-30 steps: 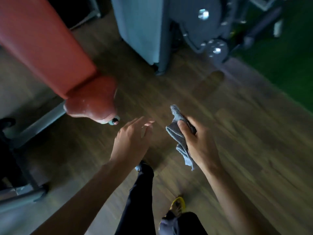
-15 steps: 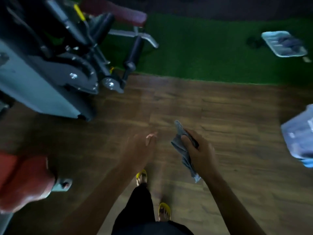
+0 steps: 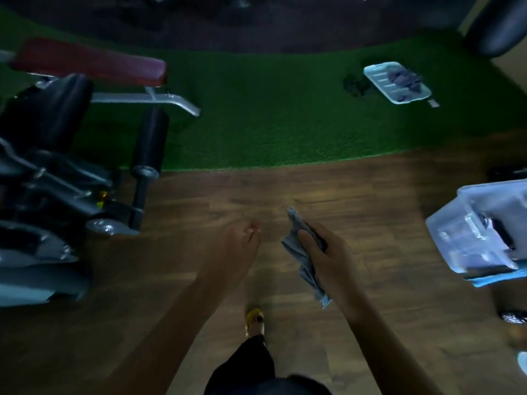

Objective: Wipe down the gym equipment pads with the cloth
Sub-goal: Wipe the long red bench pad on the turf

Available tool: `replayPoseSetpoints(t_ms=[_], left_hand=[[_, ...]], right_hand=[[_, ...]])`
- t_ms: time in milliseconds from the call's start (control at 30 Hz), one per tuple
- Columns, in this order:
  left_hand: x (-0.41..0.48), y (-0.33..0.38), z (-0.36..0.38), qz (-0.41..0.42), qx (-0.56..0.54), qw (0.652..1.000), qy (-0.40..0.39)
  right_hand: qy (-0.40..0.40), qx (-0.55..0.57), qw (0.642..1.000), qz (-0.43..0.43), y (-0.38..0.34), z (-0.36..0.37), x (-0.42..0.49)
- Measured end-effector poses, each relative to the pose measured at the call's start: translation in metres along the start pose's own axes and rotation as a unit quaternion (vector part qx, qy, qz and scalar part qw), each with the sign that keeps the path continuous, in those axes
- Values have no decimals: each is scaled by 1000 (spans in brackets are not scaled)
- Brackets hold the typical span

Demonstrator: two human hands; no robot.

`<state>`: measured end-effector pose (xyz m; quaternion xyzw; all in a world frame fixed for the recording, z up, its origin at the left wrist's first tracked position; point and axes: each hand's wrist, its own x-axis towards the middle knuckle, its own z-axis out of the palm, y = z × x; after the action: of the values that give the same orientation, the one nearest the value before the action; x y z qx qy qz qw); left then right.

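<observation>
Clutching the bunched grey cloth (image 3: 309,273), the person's right grip (image 3: 330,258) is hovering; just left of the cloth, the left grip (image 3: 231,249) is hanging loose and empty. Farther left of the cloth, the black roller pad (image 3: 149,138) and red bench pad (image 3: 88,62) are waiting, seemingly unwiped.

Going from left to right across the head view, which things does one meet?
Grey gym machine, black cylindrical roller pad, left hand, grey cloth held by the right hand, clear plastic storage box.
</observation>
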<state>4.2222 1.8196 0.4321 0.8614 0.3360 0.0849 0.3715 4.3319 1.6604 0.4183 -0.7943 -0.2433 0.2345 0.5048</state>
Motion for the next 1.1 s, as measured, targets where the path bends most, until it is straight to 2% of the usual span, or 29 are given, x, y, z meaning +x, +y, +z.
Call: replayPoseSetpoints(t_ms=[100,233,433,600,700,933,1100], left_hand=[[79,10,-5,-5,-15,1000,-10],[184,30,-13,3,25,999,-39],[359,51,-3,16,21,999,-34],[509,71,-11,16,35,999,5],[587,75,-25,-13,28,999,21],[761,44,-60,-48,-24,996,71],[900,20,-98,-26,-32,997,70]], right_hand=[[-2,5,1000,9,-16,-7,76],[14,7,1000,7,-32,-21,180],[49,7,999,-1,-25,-44,355],[18,38,999,-4,-40,-67,517],[-6,45,999,-3,-61,-74,603],[-33,29,999,-9,-100,-45,799],[-21,23,999,-19,-133,1,931]])
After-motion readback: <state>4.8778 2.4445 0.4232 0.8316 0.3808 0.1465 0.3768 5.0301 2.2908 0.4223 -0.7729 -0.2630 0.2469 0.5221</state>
